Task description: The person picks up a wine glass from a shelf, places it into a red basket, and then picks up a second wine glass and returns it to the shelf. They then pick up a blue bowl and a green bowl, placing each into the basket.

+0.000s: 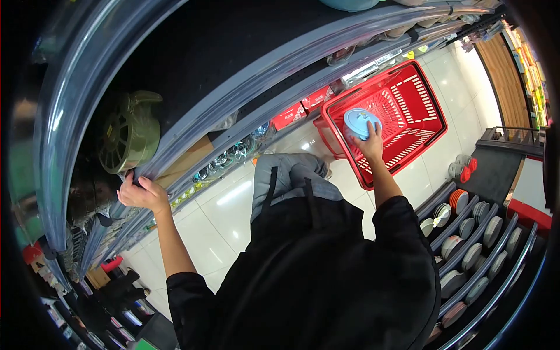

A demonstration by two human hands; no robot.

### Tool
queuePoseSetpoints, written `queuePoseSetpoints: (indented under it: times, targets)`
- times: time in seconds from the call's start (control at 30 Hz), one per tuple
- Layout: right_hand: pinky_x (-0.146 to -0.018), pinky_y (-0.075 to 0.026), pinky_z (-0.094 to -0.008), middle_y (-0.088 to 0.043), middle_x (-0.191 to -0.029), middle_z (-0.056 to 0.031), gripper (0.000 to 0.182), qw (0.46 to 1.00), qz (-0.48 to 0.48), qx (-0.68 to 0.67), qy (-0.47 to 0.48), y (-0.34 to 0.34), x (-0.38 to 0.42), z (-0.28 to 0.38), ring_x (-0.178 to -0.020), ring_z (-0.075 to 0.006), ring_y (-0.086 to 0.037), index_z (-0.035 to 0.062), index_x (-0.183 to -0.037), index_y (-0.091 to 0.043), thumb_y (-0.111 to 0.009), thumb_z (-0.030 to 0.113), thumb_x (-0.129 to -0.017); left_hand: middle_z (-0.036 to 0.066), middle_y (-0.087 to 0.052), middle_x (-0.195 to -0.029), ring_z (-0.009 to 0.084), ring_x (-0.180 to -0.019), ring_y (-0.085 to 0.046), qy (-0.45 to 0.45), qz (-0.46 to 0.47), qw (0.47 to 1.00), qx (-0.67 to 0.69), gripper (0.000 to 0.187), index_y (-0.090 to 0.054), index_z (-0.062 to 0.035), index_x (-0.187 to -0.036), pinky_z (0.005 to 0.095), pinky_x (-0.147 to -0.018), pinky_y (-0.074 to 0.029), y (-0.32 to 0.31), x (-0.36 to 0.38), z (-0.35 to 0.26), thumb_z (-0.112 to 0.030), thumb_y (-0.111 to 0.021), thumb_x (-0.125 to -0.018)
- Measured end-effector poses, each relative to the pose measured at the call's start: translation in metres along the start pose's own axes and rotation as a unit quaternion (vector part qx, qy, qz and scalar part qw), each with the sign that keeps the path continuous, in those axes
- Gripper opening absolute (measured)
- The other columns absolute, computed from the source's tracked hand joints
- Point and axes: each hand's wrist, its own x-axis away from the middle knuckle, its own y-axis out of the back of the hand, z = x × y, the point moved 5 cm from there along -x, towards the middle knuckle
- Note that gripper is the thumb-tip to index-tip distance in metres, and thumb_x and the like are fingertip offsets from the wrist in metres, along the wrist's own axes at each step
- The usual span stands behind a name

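Note:
My right hand (372, 143) grips a light blue round container (359, 121) with a lid, its fingers over the near side. The container is over the inside of a red plastic shopping basket (422, 105), overlapping its slotted walls in this view. On the left, my left hand (143, 193) has its fingers curled at the front edge of a shelf (169, 149). Just above those fingertips, a translucent green plastic vessel (135, 131) with a ribbed round end lies on the shelf.
Red boxes (289, 116) and wrapped glassware (236, 150) line the lower shelves. A rack of bowls and plates (466, 251) stands at the right, with red-lidded jars (461, 169) near it. White floor tiles (216, 216) run between the shelving.

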Motion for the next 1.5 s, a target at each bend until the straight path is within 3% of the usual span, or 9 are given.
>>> queuePoseSetpoints:
  times: [0.07, 0.2, 0.47, 0.73, 1.03, 1.33, 1.5]
  targets:
    - [-0.101, -0.044, -0.044, -0.035, -0.145, -0.026, 0.086, 1.0, 0.002, 0.017, -0.008, 0.005, 0.0, 0.004, -0.125, -0.0416, -0.047, 0.0031, -0.134, -0.05, -0.084, 0.037, -0.063, 0.01, -0.059, -0.1, 0.0321, -0.099, -0.05, 0.002, 0.004, 1.0, -0.003, 0.036, -0.06, -0.0032, -0.103, 0.0494, -0.102, -0.029, 0.001, 0.0, -0.001, -0.034, -0.045, -0.094]
    - [-0.1, -0.045, -0.0448, -0.035, -0.145, -0.0256, 0.086, 0.999, -0.009, 0.01, 0.033, 0.006, 0.008, -0.006, -0.126, -0.0412, -0.047, 0.0031, -0.134, -0.05, -0.084, 0.039, -0.065, 0.009, -0.057, -0.096, 0.0283, -0.096, -0.052, 0.002, -0.009, 1.0, -0.006, 0.033, -0.06, -0.0044, -0.101, 0.0505, -0.103, -0.029, 0.0, 0.0, 0.0, -0.033, -0.046, -0.091]
    - [-0.105, -0.039, -0.0464, -0.031, -0.145, -0.0286, 0.087, 0.995, -0.097, -0.028, 0.002, -0.001, 0.002, -0.005, -0.13, -0.0447, -0.039, 0.0016, -0.135, -0.047, -0.084, 0.038, -0.066, 0.009, -0.055, -0.095, 0.0284, -0.096, -0.052, -0.002, -0.002, 1.0, -0.005, 0.033, -0.059, -0.0052, -0.102, 0.0507, -0.102, -0.03, -0.001, 0.0, 0.002, -0.033, -0.047, -0.09]
    - [-0.106, -0.035, -0.05, -0.03, -0.145, -0.0285, 0.086, 0.994, -0.104, -0.024, -0.013, -0.03, -0.003, 0.002, -0.13, -0.0461, -0.036, 0.0025, -0.136, -0.046, -0.084, 0.036, -0.066, 0.009, -0.053, -0.093, 0.0282, -0.095, -0.05, -0.001, -0.006, 1.0, -0.004, 0.033, -0.059, -0.0057, -0.102, 0.0513, -0.101, -0.03, -0.003, 0.003, 0.005, -0.033, -0.048, -0.089]
    - [-0.108, -0.03, -0.0519, -0.022, -0.143, -0.0327, 0.095, 0.997, -0.059, -0.015, -0.05, -0.044, 0.005, -0.004, -0.131, -0.0514, -0.03, 0.0052, -0.141, -0.032, -0.083, 0.032, -0.065, 0.008, -0.054, -0.094, 0.0278, -0.096, -0.051, 0.006, -0.006, 1.0, -0.001, 0.032, -0.059, -0.0055, -0.102, 0.0517, -0.103, -0.028, -0.002, -0.001, 0.0, -0.032, -0.049, -0.088]
    - [-0.114, -0.025, -0.0432, 0.0, -0.149, -0.036, 0.122, 0.99, 0.02, -0.081, -0.118, -0.067, 0.007, -0.029, -0.139, -0.0503, -0.014, 0.0078, -0.151, -0.01, -0.089, 0.026, -0.059, 0.008, -0.057, -0.096, 0.0284, -0.097, -0.052, 0.011, 0.0, 1.0, -0.003, 0.032, -0.061, -0.0061, -0.1, 0.0506, -0.102, -0.028, 0.004, -0.005, -0.002, -0.033, -0.048, -0.088]
    - [-0.114, -0.022, -0.0419, 0.012, -0.148, -0.0376, 0.124, 0.987, 0.028, -0.093, -0.132, -0.085, 0.009, -0.056, -0.14, -0.0521, -0.007, 0.014, -0.153, -0.001, -0.086, 0.02, -0.062, 0.009, -0.056, -0.095, 0.0282, -0.097, -0.052, 0.019, 0.008, 1.0, 0.004, 0.032, -0.06, -0.0069, -0.099, 0.0507, -0.102, -0.029, 0.003, -0.003, 0.002, -0.035, -0.049, -0.087]
